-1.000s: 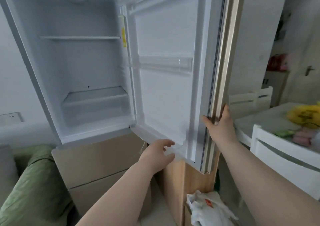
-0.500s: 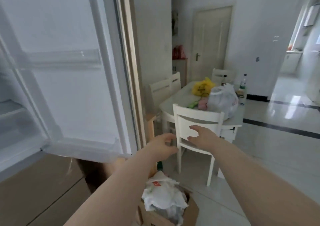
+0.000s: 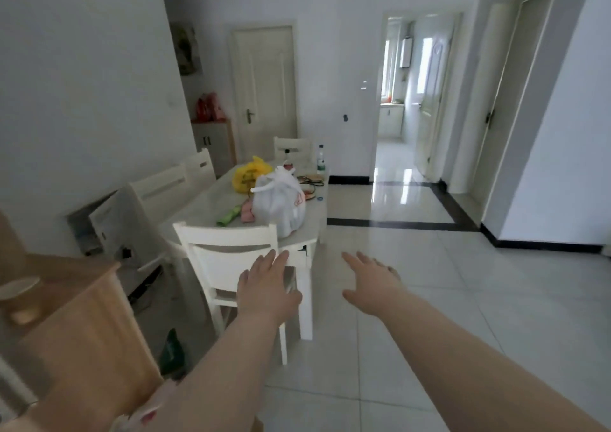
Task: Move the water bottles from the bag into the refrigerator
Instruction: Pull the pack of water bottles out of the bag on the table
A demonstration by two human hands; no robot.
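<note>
White bag (image 3: 279, 203) by table (image 3: 198, 210) edge, behind chair (image 3: 218, 256); open tile (image 3: 429, 299) rightward; left hand (image 3: 267, 286), right hand (image 3: 372, 282) spread, empty; contents unclear.

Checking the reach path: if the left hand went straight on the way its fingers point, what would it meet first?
Probably the top rail of the white wooden chair, just ahead of the left hand; the tied white plastic bag on the white table lies beyond. Depth is unclear.
</note>
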